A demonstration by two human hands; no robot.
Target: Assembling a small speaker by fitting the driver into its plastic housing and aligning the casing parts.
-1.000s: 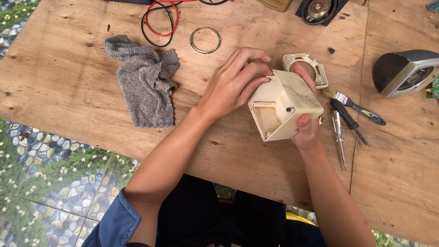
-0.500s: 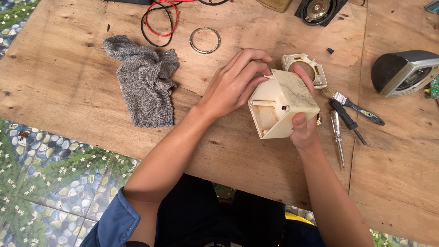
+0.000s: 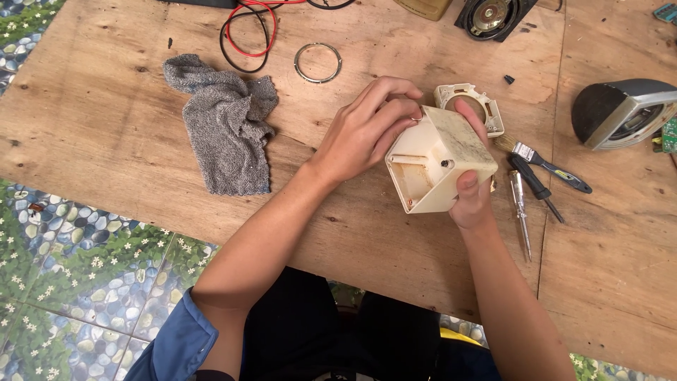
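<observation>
Barely shifted, both hands still clasp the cream plastic housing (image 3: 438, 164): left hand (image 3: 367, 130) fingers curled over it, right hand (image 3: 471, 190) beneath.

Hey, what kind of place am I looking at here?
Probably a home repair bench: a wooden board on a tiled floor, with a screwdriver, loose speaker and red and black wires.

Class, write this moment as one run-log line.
left hand: grips cream plastic housing | right hand: supports it from below, thumb on face | nearby: screwdriver, brush, grey rag

Matt, seemingly plastic housing (image 3: 438, 162); wooden board (image 3: 106, 113)
</observation>
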